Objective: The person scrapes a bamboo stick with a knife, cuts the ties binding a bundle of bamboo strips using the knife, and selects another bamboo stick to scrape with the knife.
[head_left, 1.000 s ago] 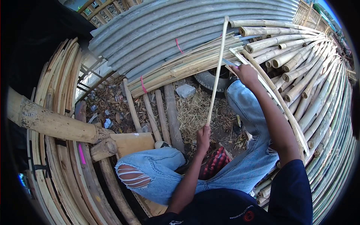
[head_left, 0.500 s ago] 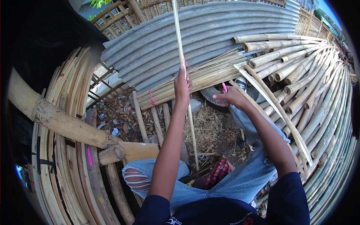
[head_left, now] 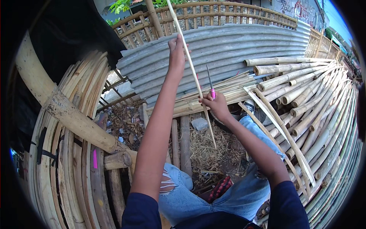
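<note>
Once apart; right hand [head_left: 217, 106] on strip [head_left: 192, 65]

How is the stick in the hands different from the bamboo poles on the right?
The stick is thin; the bamboo poles are much fatter. The stick slants up between the left hand and right hand, while the poles lie piled up. Many poles show round, hollow ends. Both are long.

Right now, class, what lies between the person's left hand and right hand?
In the head view, a pale strip spans from the left hand to the right hand, with the knife rising beside it and the corrugated sheet behind.
</note>
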### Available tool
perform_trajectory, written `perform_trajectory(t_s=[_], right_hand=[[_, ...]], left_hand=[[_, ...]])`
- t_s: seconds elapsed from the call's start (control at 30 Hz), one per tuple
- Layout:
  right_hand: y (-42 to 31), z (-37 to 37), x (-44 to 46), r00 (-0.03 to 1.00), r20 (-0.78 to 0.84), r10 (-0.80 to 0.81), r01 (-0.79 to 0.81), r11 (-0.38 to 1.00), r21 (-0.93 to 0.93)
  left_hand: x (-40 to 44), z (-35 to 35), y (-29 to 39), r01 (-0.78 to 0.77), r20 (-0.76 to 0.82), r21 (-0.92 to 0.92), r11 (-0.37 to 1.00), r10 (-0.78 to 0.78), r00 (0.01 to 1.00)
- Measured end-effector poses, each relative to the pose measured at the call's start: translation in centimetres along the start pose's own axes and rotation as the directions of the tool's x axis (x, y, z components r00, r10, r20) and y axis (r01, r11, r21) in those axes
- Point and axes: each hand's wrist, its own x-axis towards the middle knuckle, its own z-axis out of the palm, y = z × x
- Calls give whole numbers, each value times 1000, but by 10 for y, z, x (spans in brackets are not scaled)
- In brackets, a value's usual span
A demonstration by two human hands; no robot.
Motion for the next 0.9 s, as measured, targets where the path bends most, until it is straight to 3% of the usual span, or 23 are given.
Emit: perform_trajectory(t_s=[0.07,0.17,0.23,0.3,0.37,0.4,0.47,0.53,0.57,0.67,0.73,0.9], right_hand=[[-30,-25,27,993,-103,-53,60,996,66],[-53,-79,48,956,-265,-129,68,971,-228],[-37,-132,52,923,-302,-240,147,943,-299],[-37,-164,28,904,-362,-229,58,903,-426],[-21,-189,-7,906,-369,-209,25,895,-446],[-16,-198,-27,903,-375,-209,3,877,-480],[5,-215,-67,902,-392,-181,-48,860,-509],[37,-239,-109,900,-417,-130,-68,901,-428],[33,-240,-129,891,-429,-146,-113,845,-523],[38,-265,-177,906,-391,-163,-192,665,-721],[45,-284,-203,862,-505,-47,-349,669,-656],[54,-340,-254,842,-533,-86,-405,551,-729]], left_hand=[[1,-7,5,64,48,25,998,-65,997],[-18,-14,-10,153,141,-25,988,-148,979],[-34,-18,-37,261,160,-162,952,-235,959],[-53,-17,-77,376,159,-343,861,-341,926],[-75,-12,-118,496,157,-429,755,-478,864],[-80,-7,-132,490,164,-440,752,-469,868],[-91,1,-155,679,156,-426,598,-691,706],[-95,6,-150,662,193,-398,635,-647,738],[-95,6,-144,626,232,-364,690,-584,778],[-98,10,-139,638,300,-295,711,-565,769],[-101,16,-137,656,316,-275,703,-578,752],[-107,31,-148,679,358,-253,690,-585,728]])
